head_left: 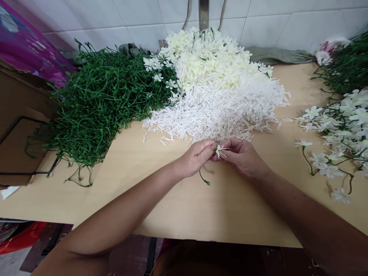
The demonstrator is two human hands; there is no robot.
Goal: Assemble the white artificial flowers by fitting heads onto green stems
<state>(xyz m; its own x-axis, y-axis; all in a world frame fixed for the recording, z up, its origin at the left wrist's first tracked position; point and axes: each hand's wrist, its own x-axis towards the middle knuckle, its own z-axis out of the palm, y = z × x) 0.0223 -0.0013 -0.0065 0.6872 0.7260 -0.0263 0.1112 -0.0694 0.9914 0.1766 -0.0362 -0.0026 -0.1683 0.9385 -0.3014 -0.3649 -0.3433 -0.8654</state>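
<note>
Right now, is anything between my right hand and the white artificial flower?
Nothing visible: your right hand touches the white artificial flower, and your left hand grips it opposite, a green stem hanging below. The white stamen pile lies beyond both hands, not between.

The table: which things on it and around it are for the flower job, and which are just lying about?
Probably for the job:
small white flower between left hand and right hand
green stems
white blossoms
thin white pieces
stemmed flowers at the right

Probably just lying about:
brown box
purple sheet
crumpled grey sheet
</note>
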